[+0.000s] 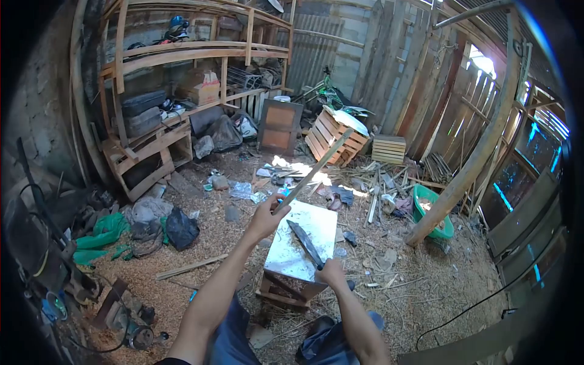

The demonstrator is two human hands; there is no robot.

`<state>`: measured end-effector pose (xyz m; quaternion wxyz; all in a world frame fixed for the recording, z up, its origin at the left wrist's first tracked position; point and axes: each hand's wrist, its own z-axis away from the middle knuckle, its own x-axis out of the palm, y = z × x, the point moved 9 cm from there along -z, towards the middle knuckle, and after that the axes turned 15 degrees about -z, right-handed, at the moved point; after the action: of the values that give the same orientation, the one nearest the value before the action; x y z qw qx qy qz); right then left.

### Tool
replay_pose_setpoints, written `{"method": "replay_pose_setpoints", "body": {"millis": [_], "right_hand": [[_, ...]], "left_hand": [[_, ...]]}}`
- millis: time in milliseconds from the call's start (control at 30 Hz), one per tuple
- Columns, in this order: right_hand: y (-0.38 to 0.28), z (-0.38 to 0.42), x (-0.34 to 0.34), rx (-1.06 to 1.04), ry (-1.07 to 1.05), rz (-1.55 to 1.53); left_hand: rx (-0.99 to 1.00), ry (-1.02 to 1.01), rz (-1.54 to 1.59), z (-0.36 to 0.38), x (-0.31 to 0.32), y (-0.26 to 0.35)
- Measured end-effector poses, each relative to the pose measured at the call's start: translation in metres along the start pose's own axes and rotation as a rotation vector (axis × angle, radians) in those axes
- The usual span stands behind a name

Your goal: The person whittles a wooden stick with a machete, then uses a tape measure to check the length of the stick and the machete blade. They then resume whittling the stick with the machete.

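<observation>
My left hand [266, 219] is closed around the lower end of a long, narrow wooden stick [319, 165], which slants up and away to the right. In my right hand [332, 274] is the handle of a machete [306, 241]; its dark, broad blade points forward and left over the white top of a small wooden table [316, 220]. Dark smudges and scratches mark that white surface. My left hand is raised near the table's far left corner, while my right is at the near right corner.
Wood shavings cover the ground. A green basin [447, 226] stands by a slanting wooden post [471, 161] on the right. Farther back are a tilted wooden crate [331, 139] and a shelf frame [201, 53]. Black plastic bags [181, 229] lie to the left.
</observation>
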<state>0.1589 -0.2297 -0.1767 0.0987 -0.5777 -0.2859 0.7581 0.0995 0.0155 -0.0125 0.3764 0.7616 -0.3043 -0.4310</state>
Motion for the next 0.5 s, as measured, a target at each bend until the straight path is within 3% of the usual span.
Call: {"method": "replay_pose_setpoints", "body": {"millis": [67, 200, 333, 400, 500], "right_hand": [[0.000, 0.002, 0.004, 0.027, -0.010, -0.049], [0.003, -0.008, -0.002, -0.124, 0.163, -0.108], [-0.018, 0.017, -0.100, -0.153, 0.500, -0.390], [-0.024, 0.032, -0.143, -0.211, 0.559, -0.571], [-0.051, 0.065, -0.175, -0.569, 0.877, -0.226]], "left_hand": [[-0.038, 0.019, 0.012, -0.001, 0.002, -0.006], [0.131, 0.068, -0.265, -0.001, 0.001, -0.002], [0.016, -0.149, -0.382, 0.004, 0.020, -0.023], [0.073, -0.172, -0.412, 0.006, 0.029, -0.035], [0.089, -0.313, -0.504, 0.014, 0.037, -0.030]]}}
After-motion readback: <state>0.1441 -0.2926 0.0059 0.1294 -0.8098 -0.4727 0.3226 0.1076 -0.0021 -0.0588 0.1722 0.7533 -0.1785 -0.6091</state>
